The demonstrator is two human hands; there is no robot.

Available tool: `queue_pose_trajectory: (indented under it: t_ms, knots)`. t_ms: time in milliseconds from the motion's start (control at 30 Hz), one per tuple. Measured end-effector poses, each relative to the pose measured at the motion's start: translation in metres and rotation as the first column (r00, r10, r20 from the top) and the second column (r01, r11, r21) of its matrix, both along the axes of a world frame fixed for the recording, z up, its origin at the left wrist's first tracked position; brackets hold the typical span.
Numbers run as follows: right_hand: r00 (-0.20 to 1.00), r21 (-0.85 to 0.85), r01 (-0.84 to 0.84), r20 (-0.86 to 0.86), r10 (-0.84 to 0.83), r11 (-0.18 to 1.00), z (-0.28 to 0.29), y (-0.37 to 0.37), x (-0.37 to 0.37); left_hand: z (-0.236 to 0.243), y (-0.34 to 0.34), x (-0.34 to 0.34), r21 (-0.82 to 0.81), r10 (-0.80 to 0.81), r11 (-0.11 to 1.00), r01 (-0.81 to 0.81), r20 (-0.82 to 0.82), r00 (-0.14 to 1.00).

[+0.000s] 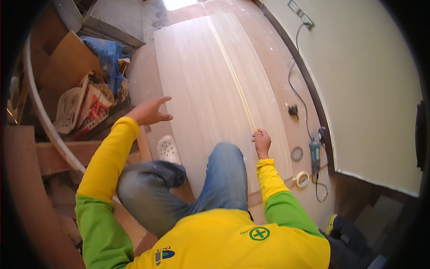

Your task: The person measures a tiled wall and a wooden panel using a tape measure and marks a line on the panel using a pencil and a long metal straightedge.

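A long pale wood-grain panel (197, 76) lies on the floor in front of me. Lengthwise along it runs a narrow pale-yellow strip (233, 74), which looks like masking tape. My right hand (262, 142) is closed in a pinch at the strip's near end, on a short yellow tip; whether this tip belongs to the strip or is a separate piece, I cannot tell. My left hand (151, 112) is held by the panel's left edge, thumb and fingers spread, with nothing in it.
Right of the panel are a corded angle grinder (316, 154), a round grey disc (296, 154), a tape roll (302, 179) and a small black part (293, 111). A wall socket (307, 20) feeds a cable. Bags (92, 105) and a blue sheet (105, 56) lie left.
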State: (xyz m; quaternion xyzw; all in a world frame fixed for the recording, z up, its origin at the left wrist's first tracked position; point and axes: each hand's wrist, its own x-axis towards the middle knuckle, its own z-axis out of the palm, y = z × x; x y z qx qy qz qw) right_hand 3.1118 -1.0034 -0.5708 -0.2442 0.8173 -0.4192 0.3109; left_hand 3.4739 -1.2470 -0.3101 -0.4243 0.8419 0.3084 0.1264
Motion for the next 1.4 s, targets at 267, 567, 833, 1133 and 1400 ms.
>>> queue_pose_trajectory:
  t_ms: [267, 567, 833, 1133, 1400]
  knots:
    - [0.968, -0.147, -0.210, -0.168, 0.185, 0.967, -0.040, -0.292, -0.015, -0.229, -0.188, -0.072, -0.092, 0.291, 0.956, -0.278, 0.405, 0.867]
    - [0.810, -0.124, -0.420, -0.499, 0.309, 0.899, -0.063, -0.627, -0.025, -0.252, -0.221, -0.107, -0.068, 0.381, 0.918, -0.390, 0.419, 0.824]
    - [0.707, -0.024, -0.445, -0.624, 0.334, 0.895, -0.066, -0.753, -0.037, -0.253, -0.230, -0.108, -0.033, 0.397, 0.907, -0.420, 0.399, 0.827]
    - [0.665, 0.102, -0.489, -0.599, 0.446, 0.866, -0.072, -0.771, -0.045, -0.256, -0.235, -0.107, -0.005, 0.380, 0.910, -0.415, 0.413, 0.828]
    - [0.636, 0.130, -0.487, -0.625, 0.453, 0.864, -0.077, -0.776, -0.047, -0.255, -0.236, -0.107, 0.008, 0.371, 0.910, -0.414, 0.428, 0.824]
